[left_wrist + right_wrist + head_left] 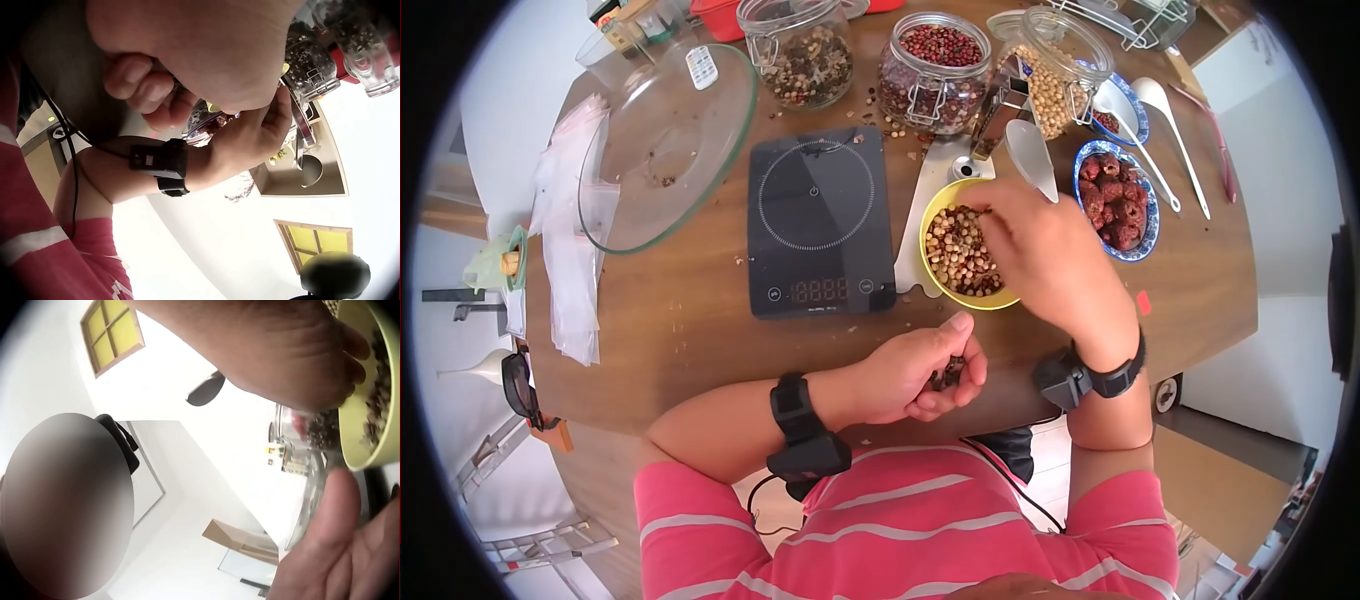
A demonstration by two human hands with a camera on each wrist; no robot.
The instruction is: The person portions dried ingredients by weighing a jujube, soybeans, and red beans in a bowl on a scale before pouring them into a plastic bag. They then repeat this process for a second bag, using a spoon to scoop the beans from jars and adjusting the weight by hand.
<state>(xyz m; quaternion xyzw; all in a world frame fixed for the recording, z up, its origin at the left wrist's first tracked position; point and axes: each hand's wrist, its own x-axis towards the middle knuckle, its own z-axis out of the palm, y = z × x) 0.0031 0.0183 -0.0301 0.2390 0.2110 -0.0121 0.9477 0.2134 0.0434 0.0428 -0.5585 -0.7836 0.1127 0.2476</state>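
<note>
Worktop (700, 345): brown wood, pale walls beyond; small crumbs lie scattered on it.
Bowl (992, 300): yellow, upright, just right of the scale (815, 270); near the person's front, probably so both hands reach it easily.
Seeds (960, 250): brown and pale, loose in the bowl, whose sides keep them together.
Right hand (1055, 255): reaches down into the bowl, fingers bent; the tips are hidden, so whether they pinch anything I cannot tell.
Left hand (915, 372): cupped, fingers curled around dark bits (945, 376), apparently to stop them spilling; it sits below the bowl's near rim, well placed for a short passage between the 2.
Jars: 3 at the back, a dark jar (810, 80), red jar (930, 95) and pale jar (1050, 95), presumably there to free working room.
Dish (1157, 210): patterned, right of the bowl, holding red fruit (1112, 200) within reach.
</note>
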